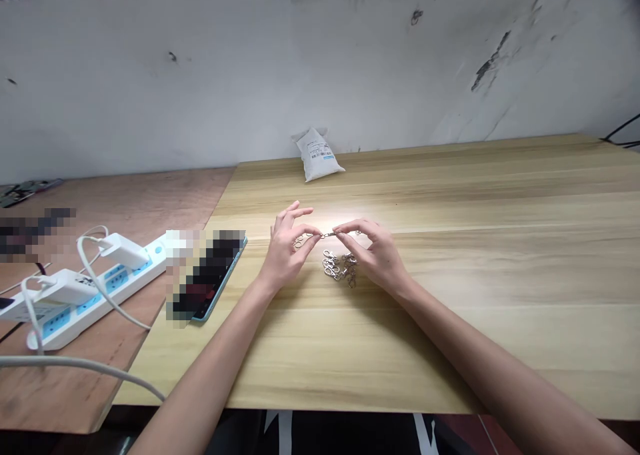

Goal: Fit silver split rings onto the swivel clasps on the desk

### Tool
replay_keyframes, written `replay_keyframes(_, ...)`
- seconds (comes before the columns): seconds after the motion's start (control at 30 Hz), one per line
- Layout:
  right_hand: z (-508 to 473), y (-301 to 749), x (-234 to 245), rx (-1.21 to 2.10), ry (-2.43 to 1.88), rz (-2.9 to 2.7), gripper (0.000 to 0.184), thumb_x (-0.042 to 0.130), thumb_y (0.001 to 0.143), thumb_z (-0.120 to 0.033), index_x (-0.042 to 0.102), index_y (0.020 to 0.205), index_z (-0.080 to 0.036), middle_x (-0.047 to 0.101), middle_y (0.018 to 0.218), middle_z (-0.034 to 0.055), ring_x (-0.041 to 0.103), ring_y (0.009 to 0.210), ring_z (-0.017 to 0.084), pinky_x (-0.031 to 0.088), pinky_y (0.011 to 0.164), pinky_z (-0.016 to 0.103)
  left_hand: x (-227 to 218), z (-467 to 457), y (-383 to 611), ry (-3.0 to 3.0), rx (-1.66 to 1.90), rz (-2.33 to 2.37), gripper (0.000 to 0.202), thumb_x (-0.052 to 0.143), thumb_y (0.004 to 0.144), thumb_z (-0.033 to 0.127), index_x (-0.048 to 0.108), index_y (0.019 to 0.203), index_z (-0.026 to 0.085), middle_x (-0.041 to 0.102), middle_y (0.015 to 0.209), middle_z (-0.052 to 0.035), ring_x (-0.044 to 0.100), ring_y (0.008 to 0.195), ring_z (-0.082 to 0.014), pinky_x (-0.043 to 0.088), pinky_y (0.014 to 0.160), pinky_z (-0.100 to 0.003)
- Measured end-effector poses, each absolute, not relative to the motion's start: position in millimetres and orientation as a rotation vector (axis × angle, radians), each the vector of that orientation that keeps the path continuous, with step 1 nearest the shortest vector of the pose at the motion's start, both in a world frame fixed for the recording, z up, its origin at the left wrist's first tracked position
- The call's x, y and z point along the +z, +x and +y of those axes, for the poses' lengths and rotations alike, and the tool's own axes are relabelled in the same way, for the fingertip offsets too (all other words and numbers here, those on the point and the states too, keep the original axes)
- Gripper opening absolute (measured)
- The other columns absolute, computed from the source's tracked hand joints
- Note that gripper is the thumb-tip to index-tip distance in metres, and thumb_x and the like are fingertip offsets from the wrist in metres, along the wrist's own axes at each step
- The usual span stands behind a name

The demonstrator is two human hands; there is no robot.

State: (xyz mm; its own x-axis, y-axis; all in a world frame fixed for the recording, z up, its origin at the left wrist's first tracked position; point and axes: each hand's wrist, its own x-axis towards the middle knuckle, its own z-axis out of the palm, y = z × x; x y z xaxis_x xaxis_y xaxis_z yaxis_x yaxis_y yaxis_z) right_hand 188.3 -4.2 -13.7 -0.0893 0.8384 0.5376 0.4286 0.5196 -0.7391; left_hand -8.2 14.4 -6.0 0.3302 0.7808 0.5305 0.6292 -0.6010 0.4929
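Note:
My left hand (287, 248) pinches a small metal ring (323, 236) between thumb and forefinger, its other fingers raised. The thumb and forefinger of my right hand (377, 251) pinch a small metal clasp (331, 233) that meets the ring in the gap between the hands. Whether the two are linked is too small to tell. Just below lies a pile of silver lobster clasps (333, 265) on the wooden table, partly covered by my right hand. Several small metal rings (299, 241) show beside my left thumb, partly hidden.
A white parcel bag (319, 155) with a printed label stands by the wall at the back. Left of my arm lies a phone (213, 278), partly blurred out. Farther left, a white power strip (117, 278) with plugged-in chargers and cables rests on a lower brown table (175, 191).

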Motion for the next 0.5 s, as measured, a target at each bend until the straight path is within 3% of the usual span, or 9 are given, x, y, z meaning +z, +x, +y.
replay_keyframes(0.33, -5.4, 185.5, -15.2, 0.390, -1.081, -1.717, 0.004, 0.063, 0.088, -0.024, 0.065, 0.084, -0.025, 0.074, 0.103, 0.0048, 0.064, 0.105, 0.026, 0.040, 0.096, 0.049, -4.0, 13.4, -7.7, 2.367, 1.133, 1.269, 0.006, 0.064, 0.088, 0.024, 0.070, 0.085, 0.025, 0.058, 0.131, -0.0045, 0.034, 0.140, -0.0273, 0.030, 0.111, -0.059)
replay_keyframes(0.5, -3.4, 186.7, -20.0, 0.371, -1.089, -1.738, 0.004, 0.062, 0.088, -0.024, 0.065, 0.086, -0.024, 0.061, 0.131, 0.0100, 0.054, 0.125, 0.028, 0.037, 0.103, 0.053, -5.4, 13.4, -6.8, 2.372, 1.134, 1.246, 0.005, 0.065, 0.088, 0.023, 0.069, 0.085, 0.024, 0.057, 0.132, -0.0040, 0.034, 0.140, -0.0262, 0.019, 0.116, -0.062)
